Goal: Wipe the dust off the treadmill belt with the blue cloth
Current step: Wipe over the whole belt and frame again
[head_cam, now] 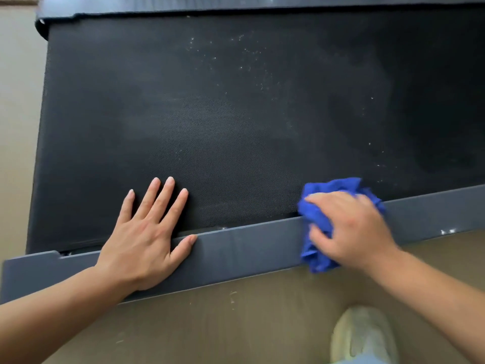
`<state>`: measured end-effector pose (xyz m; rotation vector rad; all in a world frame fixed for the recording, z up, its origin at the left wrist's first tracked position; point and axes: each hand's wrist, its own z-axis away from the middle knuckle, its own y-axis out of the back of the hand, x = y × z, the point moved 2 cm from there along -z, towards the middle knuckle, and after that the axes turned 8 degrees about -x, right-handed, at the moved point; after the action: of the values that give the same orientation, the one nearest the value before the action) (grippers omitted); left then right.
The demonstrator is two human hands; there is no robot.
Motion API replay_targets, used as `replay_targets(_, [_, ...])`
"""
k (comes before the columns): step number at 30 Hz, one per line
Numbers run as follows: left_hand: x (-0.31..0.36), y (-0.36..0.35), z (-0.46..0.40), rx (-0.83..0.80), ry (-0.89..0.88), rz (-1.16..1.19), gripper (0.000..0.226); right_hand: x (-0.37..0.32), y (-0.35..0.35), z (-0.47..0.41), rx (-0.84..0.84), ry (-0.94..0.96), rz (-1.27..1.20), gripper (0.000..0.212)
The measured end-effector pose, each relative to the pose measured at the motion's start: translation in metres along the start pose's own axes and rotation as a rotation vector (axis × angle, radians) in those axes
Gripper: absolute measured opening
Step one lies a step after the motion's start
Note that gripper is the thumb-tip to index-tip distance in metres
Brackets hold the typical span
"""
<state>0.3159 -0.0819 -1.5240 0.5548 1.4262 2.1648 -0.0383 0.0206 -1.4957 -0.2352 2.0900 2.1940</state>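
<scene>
A: Two hands logged, left to right. Left hand (pixel 145 232) is laid flat, fingers (pixel 157 198) straight and spread on the treadmill belt (pixel 236 114), palm and thumb resting on the grey side rail (pixel 249 248). Nothing is held by it; it looks like a brace.

B: Cloth location?

A: Blue cloth (pixel 319 224) is bunched under the right hand (pixel 351 227), sitting across the join between the belt's near edge and the side rail, lower right of the view. Right-hand fingers are curled over the wad and it is gripped. Slight blur there, so exact finger placement can't be told.

B: Dust status?

A: White specks (pixel 236 56) are seen on the upper middle of the belt, more scattered toward the right (pixel 372 153). That area is judged unwiped. Well apart from the cloth.

B: Handling notes?

A: Cloth is judged soft, light, easily crumpled; it should be held as a wad under the palm, pressed flat for contact. Belt weave looks textured, so drag is expected, and specks may be pushed rather than lifted.

B: Anything else in view?

A: Wooden floor (pixel 236 324) below the rail, pale shoe (pixel 363 334) lower right.
</scene>
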Motion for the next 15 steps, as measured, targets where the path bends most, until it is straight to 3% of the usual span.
replay_targets(3, [0.000,0.000,-0.002,-0.011,0.009,-0.006,0.082,0.058,0.017,0.021,-0.005,-0.036,0.076,0.045])
replay_targets(6, [0.001,0.000,-0.002,-0.016,0.009,-0.017,0.083,0.061,0.012,0.015,0.053,-0.102,0.053,0.039])
replay_targets(8, [0.001,0.000,-0.002,-0.010,0.008,-0.017,0.083,0.033,0.000,0.005,0.102,-0.069,0.031,0.036])
replay_targets(12, [0.002,0.000,-0.002,-0.021,0.009,-0.022,0.083,-0.053,-0.024,-0.023,0.105,0.229,-0.109,0.035])
replay_targets(15, [0.002,0.000,-0.001,-0.021,0.011,-0.032,0.082,-0.098,-0.037,-0.038,0.124,0.304,-0.235,0.036])
